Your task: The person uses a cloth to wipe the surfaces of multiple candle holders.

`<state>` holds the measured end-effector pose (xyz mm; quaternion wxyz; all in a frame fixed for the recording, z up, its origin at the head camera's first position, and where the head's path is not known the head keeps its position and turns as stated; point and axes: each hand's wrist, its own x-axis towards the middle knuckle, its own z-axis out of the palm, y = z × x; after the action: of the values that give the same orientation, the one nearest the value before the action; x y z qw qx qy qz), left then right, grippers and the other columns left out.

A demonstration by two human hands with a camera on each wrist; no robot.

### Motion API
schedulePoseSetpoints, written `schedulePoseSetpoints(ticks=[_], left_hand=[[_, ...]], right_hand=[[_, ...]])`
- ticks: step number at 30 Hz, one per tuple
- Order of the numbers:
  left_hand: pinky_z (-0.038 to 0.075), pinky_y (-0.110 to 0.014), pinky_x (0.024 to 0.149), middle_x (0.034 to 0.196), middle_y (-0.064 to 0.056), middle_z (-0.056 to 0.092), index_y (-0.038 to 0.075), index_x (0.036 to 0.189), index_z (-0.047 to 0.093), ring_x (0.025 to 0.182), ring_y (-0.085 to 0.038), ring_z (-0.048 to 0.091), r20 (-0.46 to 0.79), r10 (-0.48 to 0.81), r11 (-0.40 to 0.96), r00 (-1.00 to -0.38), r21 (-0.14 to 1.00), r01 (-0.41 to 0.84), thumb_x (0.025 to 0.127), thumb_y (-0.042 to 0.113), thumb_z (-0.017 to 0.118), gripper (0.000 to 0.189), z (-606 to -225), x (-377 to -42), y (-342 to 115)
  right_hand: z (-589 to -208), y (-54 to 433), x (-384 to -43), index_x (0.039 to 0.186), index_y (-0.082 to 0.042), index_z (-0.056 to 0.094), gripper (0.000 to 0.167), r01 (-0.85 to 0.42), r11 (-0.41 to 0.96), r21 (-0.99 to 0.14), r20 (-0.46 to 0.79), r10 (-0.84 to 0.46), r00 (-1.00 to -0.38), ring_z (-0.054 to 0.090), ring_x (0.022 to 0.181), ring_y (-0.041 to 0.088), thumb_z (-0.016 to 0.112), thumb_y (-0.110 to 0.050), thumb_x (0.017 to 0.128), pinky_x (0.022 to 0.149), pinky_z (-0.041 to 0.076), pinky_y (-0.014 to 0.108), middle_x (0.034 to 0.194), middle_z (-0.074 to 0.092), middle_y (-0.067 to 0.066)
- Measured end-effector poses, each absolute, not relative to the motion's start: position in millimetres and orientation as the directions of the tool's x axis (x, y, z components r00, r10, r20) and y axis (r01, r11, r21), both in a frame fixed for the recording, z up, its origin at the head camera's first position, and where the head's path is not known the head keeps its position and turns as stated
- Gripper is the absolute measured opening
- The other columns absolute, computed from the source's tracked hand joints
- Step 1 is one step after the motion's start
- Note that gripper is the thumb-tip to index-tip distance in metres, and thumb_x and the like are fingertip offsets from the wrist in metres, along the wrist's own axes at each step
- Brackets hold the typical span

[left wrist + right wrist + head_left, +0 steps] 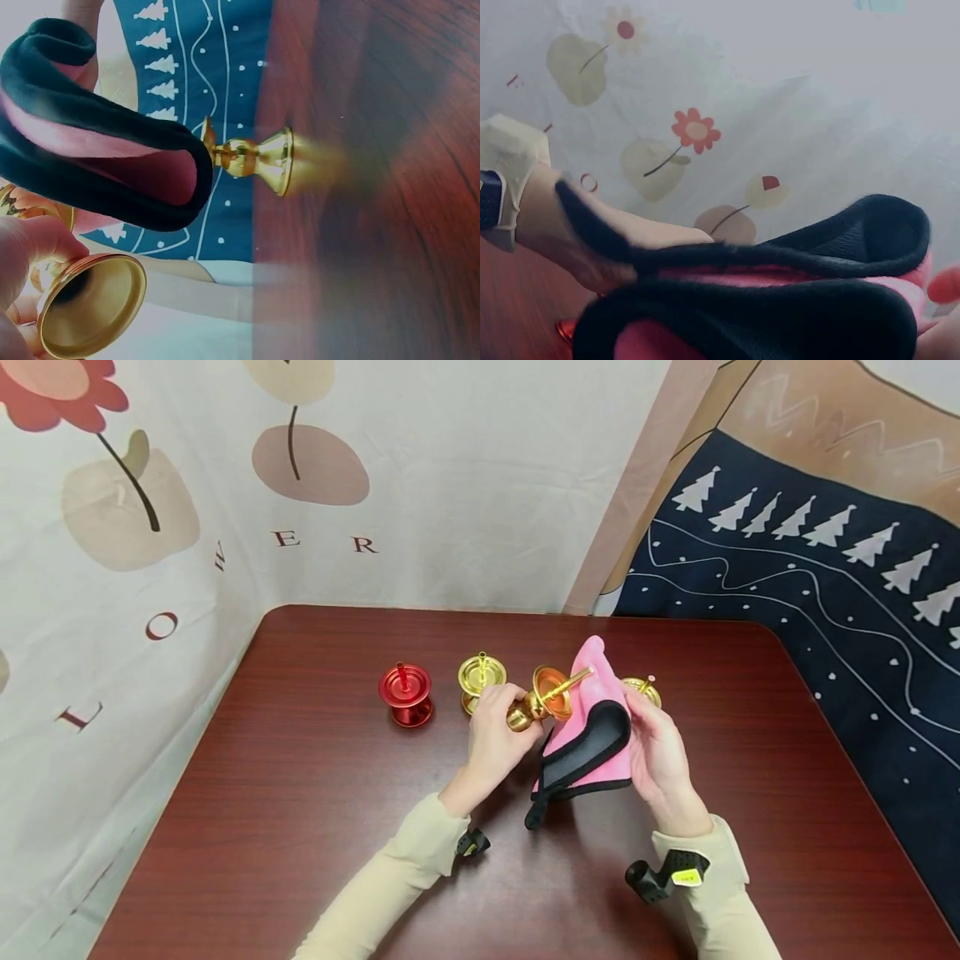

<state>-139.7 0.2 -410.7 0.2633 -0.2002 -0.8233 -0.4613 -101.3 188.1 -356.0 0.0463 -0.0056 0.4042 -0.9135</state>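
- Dark brown table (315, 827), pale printed curtain (480, 493) behind.
- Left hand (498, 727): fingers clamped on a tilted gold candlestick (552, 692), raised beside the pouch.
- Right hand (663, 760): fingers, partly hidden, grip the pink pouch (588, 739).
- Step, seemingly: bringing candlestick and pouch together; next calls for steadying the pouch.
- Farther out: red candlestick (405, 689), second gold candlestick (482, 674), half-hidden third gold candlestick (643, 689).

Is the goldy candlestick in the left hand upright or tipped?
Tipped: the gold candlestick leans over, its spike slanting sideways toward the pink cloth.
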Motion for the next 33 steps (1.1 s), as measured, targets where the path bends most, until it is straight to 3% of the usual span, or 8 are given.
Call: schedulePoseSetpoints(ticks=[4,10,14,18,22,28,33], left_hand=[[0.042,-0.034,0.069,0.077,-0.005,0.061,0.004,0.081,0.059,0.080,-0.021,0.051,0.614,0.078,0.512,-0.786,0.651,0.560,0.063,0.008,0.077,0.026,-408,-139,-1],[0.042,-0.035,0.069,0.079,-0.005,0.061,0.005,0.082,0.059,0.081,-0.022,0.051,0.627,0.078,0.564,-0.775,0.613,0.553,0.063,0.007,0.076,0.026,-403,-137,-1],[0.041,-0.036,0.072,0.079,-0.006,0.058,0.005,0.082,0.058,0.082,-0.023,0.051,0.684,0.092,0.616,-0.724,0.532,0.581,0.062,0.006,0.074,0.026,-400,-135,1],[0.041,-0.037,0.074,0.077,-0.006,0.055,0.005,0.081,0.056,0.082,-0.023,0.050,0.727,0.115,0.649,-0.677,0.461,0.605,0.060,0.005,0.073,0.027,-399,-133,3],[0.041,-0.037,0.075,0.077,-0.006,0.055,0.005,0.078,0.055,0.083,-0.023,0.051,0.748,0.125,0.675,-0.652,0.417,0.608,0.059,0.004,0.073,0.026,-399,-133,3],[0.042,-0.036,0.075,0.079,-0.006,0.056,0.005,0.075,0.053,0.083,-0.024,0.052,0.781,0.147,0.692,-0.607,0.358,0.627,0.061,0.005,0.072,0.024,-396,-134,2],[0.042,-0.035,0.077,0.081,-0.005,0.057,0.005,0.077,0.054,0.084,-0.024,0.052,0.778,0.168,0.690,-0.605,0.345,0.636,0.062,0.005,0.072,0.023,-396,-136,1]], right_hand=[[-358,188,-100,0.111,-0.008,0.067,0.044,0.092,-0.673,-0.734,0.023,-0.160,-0.987,0.064,0.093,0.013,0.026,0.001,0.099,0.083,0.049,0.023,0.106,0.065,0.005],[-361,183,-100,0.115,-0.017,0.065,0.031,0.045,-0.492,-0.869,0.038,-0.158,-0.987,0.062,0.098,0.010,0.053,0.001,0.092,0.083,0.049,0.023,0.110,0.064,0.001],[-364,176,-102,0.110,-0.020,0.063,0.036,0.011,-0.329,-0.944,-0.004,-0.023,-1.000,0.060,0.095,0.008,0.058,0.006,0.086,0.082,0.049,0.021,0.104,0.065,-0.003],[-367,165,-107,0.098,-0.019,0.065,0.032,0.007,-0.222,-0.975,-0.042,0.153,-0.987,0.062,0.072,0.009,0.060,0.008,0.081,0.067,0.053,0.022,0.084,0.065,-0.002],[-369,156,-112,0.090,-0.018,0.066,0.025,-0.012,-0.195,-0.981,-0.041,0.266,-0.963,0.062,0.064,0.009,0.066,0.006,0.079,0.063,0.053,0.022,0.076,0.064,-0.001],[-370,151,-117,0.097,-0.010,0.065,0.027,-0.043,-0.197,-0.979,-0.027,0.338,-0.941,0.063,0.066,0.008,0.065,0.009,0.079,0.064,0.053,0.021,0.078,0.065,-0.004],[-368,152,-117,0.087,-0.016,0.069,0.027,-0.065,-0.215,-0.975,-0.018,0.366,-0.930,0.061,0.064,0.008,0.066,0.009,0.078,0.062,0.052,0.020,0.076,0.063,-0.002]])
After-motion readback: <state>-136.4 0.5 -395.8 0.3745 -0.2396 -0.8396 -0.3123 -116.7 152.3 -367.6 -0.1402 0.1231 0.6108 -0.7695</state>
